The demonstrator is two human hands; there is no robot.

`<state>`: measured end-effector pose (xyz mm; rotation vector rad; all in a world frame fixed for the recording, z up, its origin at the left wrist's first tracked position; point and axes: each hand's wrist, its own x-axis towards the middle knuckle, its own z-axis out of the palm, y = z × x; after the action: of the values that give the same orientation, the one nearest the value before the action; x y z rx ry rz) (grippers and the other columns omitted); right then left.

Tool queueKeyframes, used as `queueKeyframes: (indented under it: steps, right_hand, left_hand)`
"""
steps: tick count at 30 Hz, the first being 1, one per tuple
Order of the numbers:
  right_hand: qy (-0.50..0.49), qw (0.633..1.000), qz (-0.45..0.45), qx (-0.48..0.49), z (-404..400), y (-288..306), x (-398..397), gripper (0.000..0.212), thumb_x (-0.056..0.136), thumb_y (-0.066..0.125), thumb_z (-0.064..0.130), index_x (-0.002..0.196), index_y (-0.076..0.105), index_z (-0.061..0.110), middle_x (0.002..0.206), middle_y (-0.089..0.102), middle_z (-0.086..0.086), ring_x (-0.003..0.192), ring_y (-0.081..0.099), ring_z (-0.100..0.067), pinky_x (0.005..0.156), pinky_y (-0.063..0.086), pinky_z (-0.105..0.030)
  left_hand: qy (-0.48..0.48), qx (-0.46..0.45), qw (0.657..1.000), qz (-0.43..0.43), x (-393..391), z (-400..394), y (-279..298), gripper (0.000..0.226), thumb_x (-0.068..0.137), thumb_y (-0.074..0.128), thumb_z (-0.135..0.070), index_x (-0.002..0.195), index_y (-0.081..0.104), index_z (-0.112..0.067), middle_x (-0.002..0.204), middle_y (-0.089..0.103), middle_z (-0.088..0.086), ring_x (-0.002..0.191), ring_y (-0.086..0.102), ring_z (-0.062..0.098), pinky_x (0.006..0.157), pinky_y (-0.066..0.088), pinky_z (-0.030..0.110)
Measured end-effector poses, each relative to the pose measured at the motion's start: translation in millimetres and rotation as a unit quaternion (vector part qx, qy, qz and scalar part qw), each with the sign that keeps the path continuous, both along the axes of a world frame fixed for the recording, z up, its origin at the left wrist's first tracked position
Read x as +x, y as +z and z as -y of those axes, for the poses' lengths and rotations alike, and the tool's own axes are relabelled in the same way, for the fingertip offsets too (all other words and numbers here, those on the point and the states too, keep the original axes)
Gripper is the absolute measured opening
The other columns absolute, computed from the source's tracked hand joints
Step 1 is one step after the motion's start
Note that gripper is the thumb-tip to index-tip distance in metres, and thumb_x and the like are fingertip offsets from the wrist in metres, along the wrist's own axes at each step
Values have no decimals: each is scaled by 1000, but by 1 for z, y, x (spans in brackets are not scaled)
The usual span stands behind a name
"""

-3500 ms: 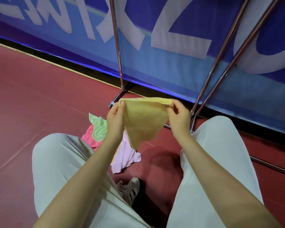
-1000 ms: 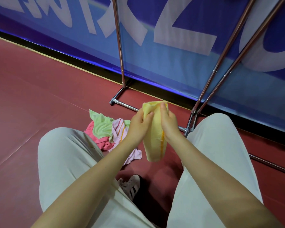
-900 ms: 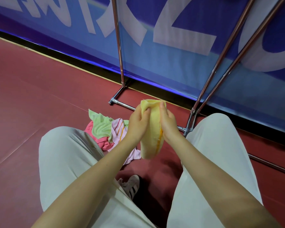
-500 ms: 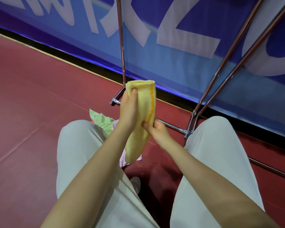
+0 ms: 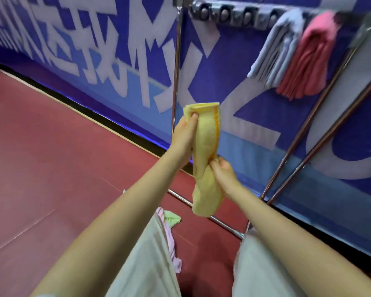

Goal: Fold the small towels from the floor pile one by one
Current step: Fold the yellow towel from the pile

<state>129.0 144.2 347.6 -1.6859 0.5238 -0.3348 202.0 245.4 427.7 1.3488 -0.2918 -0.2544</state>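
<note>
Left hand (image 5: 185, 133) pinches the folded yellow towel (image 5: 206, 159) at twelve o'clock, right hand (image 5: 222, 170) grips mid-length, keeping it taut, probably for the rack (image 5: 229, 12) up at one o'clock.

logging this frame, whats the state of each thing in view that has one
yellow towel: folded into a narrow strip, held upright off the floor
left hand: pinches the strip near its top
right hand: grips the strip lower down
floor pile: loose, unfolded, mostly hidden behind the leg
grey towel: folded, hung on the rack
pink towel: folded, hung beside it
</note>
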Motion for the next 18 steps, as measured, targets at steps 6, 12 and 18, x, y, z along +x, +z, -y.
queueKeyframes:
  steps: [6,12,18]
  right_hand:
    - [29,996,73,-42,51,111,39,27,95,55,34,76,63,18,72,68,4,68,61,-7,71,50,-29]
    - [136,962,90,-221,87,216,62,7,94,54,11,98,60,13,82,63,4,70,59,-1,66,45,-18]
    - [182,943,-25,-279,96,279,88,6,90,59,17,95,61,18,73,62,1,56,57,-10,44,31,-19]
  left_hand:
    - [-45,-189,975,-111,25,26,111,43,104,40,-30,136,47,-2,127,59,19,118,58,31,103,45,47]
    - [-10,-199,979,-37,51,47,194,14,101,46,-20,100,58,-13,90,64,9,79,63,21,75,54,36]
    - [71,-136,983,105,78,68,239,41,99,43,-19,139,43,-29,133,53,2,120,53,25,104,45,49]
